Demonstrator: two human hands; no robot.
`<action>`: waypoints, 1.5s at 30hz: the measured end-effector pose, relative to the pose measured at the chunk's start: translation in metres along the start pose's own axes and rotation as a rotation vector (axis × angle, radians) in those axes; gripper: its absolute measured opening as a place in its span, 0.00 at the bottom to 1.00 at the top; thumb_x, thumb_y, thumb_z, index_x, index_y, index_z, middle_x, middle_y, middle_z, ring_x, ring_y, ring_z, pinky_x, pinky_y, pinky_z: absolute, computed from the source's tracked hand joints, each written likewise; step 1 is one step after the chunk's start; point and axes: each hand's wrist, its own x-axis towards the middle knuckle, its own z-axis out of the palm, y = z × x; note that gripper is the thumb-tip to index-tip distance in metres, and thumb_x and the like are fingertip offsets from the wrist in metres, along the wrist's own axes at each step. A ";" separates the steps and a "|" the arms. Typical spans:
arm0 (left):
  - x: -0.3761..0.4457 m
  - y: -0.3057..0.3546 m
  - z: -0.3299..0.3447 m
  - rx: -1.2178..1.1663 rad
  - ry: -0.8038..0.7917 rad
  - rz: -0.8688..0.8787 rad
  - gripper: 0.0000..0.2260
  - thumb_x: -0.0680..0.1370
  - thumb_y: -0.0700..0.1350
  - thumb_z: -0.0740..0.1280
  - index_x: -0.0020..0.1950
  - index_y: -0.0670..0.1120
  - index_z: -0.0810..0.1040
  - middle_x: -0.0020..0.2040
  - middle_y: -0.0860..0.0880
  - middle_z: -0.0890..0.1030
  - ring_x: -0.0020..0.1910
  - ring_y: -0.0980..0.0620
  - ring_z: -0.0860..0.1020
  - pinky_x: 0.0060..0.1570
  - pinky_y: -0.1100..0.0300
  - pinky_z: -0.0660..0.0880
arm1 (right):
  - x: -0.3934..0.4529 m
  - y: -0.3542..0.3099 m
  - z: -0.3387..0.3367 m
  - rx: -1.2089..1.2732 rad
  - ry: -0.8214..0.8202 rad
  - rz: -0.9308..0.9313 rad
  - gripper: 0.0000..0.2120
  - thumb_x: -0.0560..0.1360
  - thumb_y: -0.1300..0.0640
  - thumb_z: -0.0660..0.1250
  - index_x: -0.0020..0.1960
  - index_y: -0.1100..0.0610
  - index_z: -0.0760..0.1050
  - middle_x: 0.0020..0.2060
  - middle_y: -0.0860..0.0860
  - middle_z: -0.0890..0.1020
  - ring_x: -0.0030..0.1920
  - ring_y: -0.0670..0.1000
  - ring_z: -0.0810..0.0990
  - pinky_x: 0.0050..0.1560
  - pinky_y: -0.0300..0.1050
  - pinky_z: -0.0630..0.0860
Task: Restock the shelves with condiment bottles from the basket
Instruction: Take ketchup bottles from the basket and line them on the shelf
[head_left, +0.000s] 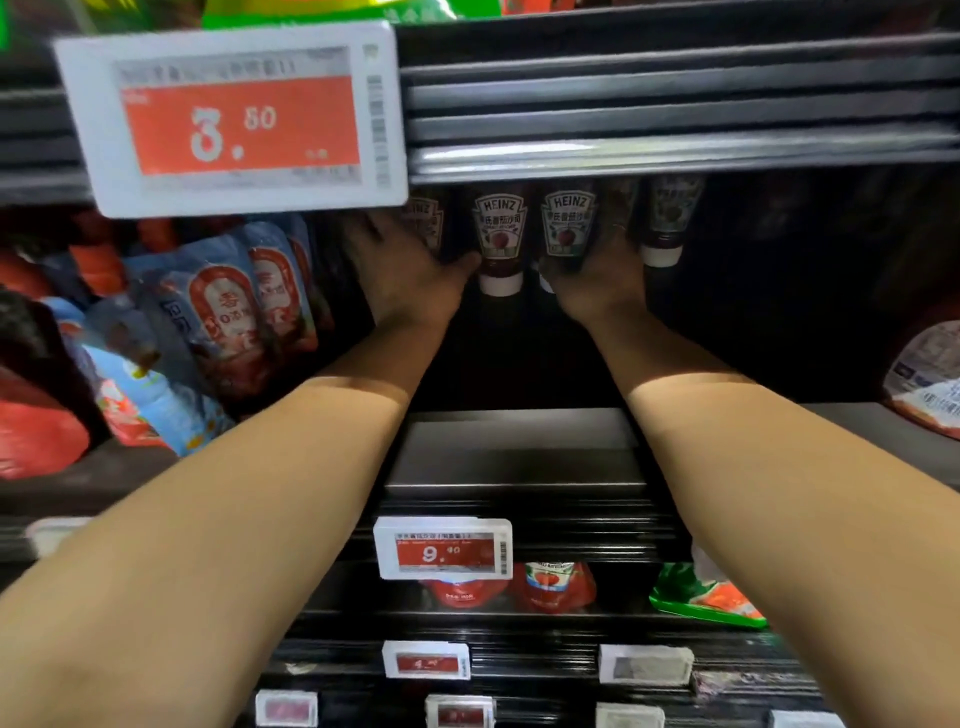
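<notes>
Both hands — left hand (410, 270), right hand (602, 275) — hold ketchup bottles (500, 234).

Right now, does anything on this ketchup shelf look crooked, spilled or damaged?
No spill or damage shows. The Heinz ketchup bottles stand cap-down in a row, as that design does. The rightmost bottle is dim and blurred, so I cannot judge it. The sauce pouches at left lean untidily against each other.
</notes>
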 end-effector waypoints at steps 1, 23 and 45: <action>0.001 -0.002 0.000 -0.046 -0.033 -0.047 0.60 0.64 0.62 0.80 0.81 0.39 0.49 0.80 0.36 0.56 0.79 0.38 0.56 0.76 0.51 0.56 | 0.000 -0.001 0.000 -0.017 -0.008 0.003 0.43 0.72 0.49 0.76 0.79 0.56 0.58 0.71 0.57 0.75 0.72 0.57 0.73 0.72 0.48 0.70; 0.018 -0.011 0.013 -0.268 -0.067 -0.118 0.25 0.71 0.51 0.75 0.66 0.46 0.79 0.61 0.45 0.83 0.61 0.46 0.81 0.59 0.56 0.79 | -0.004 -0.002 -0.003 -0.042 0.021 -0.006 0.30 0.72 0.48 0.78 0.69 0.59 0.73 0.65 0.54 0.81 0.66 0.53 0.78 0.61 0.37 0.72; 0.018 -0.013 0.020 -0.347 -0.195 -0.093 0.40 0.63 0.56 0.82 0.71 0.48 0.71 0.66 0.50 0.80 0.64 0.51 0.78 0.65 0.60 0.73 | 0.001 0.001 0.002 -0.038 -0.018 0.012 0.30 0.71 0.46 0.77 0.68 0.57 0.75 0.65 0.52 0.81 0.67 0.52 0.78 0.61 0.35 0.71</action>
